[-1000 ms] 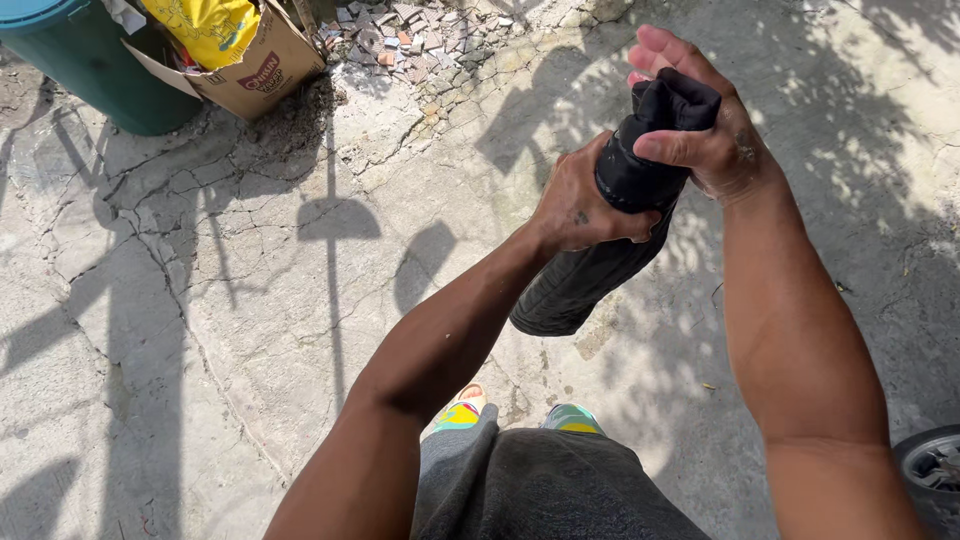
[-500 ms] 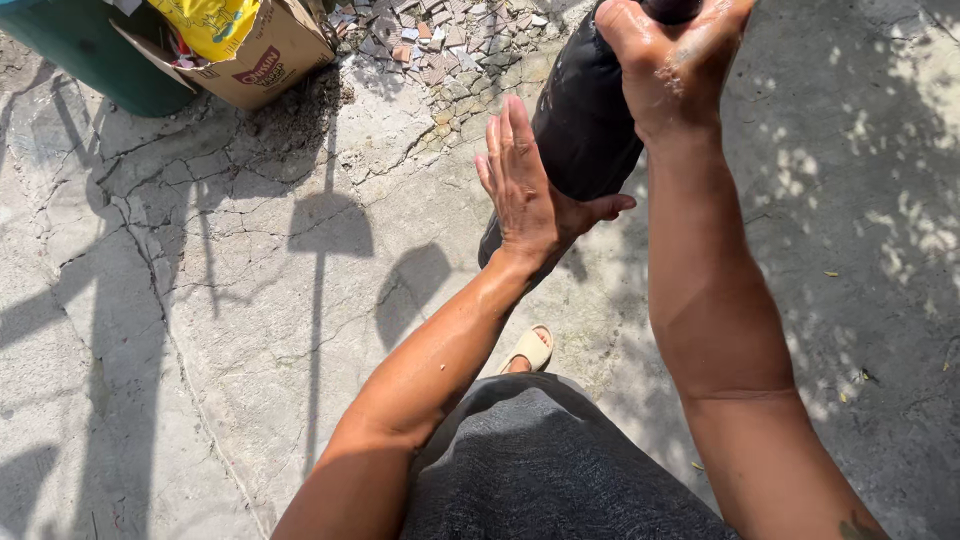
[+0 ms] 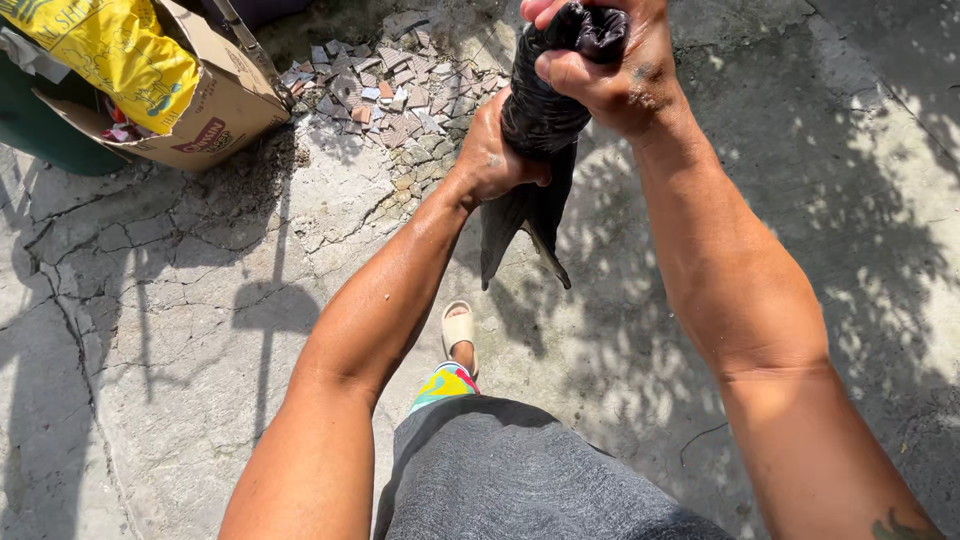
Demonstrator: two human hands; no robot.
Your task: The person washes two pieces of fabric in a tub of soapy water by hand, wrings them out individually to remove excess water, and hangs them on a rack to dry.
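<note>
A black plastic bag (image 3: 537, 140) hangs in front of me, squeezed narrow, its empty lower corners dangling free. My right hand (image 3: 610, 70) is clenched around the bag's gathered top near the upper edge of the view. Just below it, my left hand (image 3: 490, 150) wraps the bag's middle from the left side. Both forearms reach forward over cracked concrete ground.
A cardboard box (image 3: 205, 110) holding a yellow sack (image 3: 110, 50) stands at top left beside a green bin (image 3: 40, 125). Broken tile pieces (image 3: 375, 90) lie heaped beyond the bag. My sandalled foot (image 3: 458, 335) and grey shorts (image 3: 520, 470) show below.
My left hand went from flat against the bag's side to gripping its middle. The bag looks thinner and flatter than before. The view has shifted toward the box.
</note>
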